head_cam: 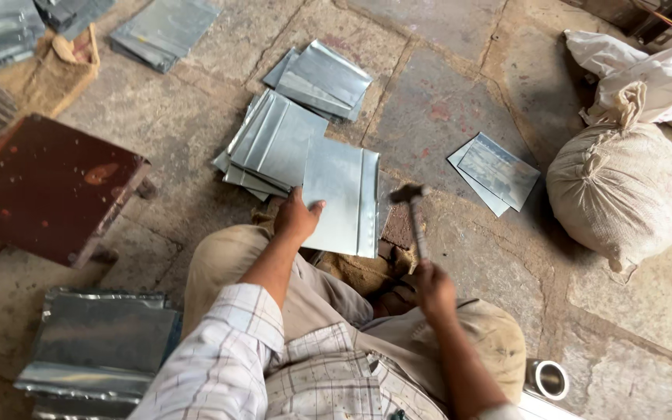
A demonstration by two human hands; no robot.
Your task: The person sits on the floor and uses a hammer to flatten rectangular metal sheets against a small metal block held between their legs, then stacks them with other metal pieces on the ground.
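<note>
On the stone floor before the knees, left hand (297,218) presses flat on a grey rectangular sheet-metal panel (344,198), fingers spread over its near-left corner. Right hand (435,288) fisted around a wooden-handled steel hammer (414,214), head raised just beside the panel's right folded edge. Stack of similar folded panels (270,144) lies just left.
</note>
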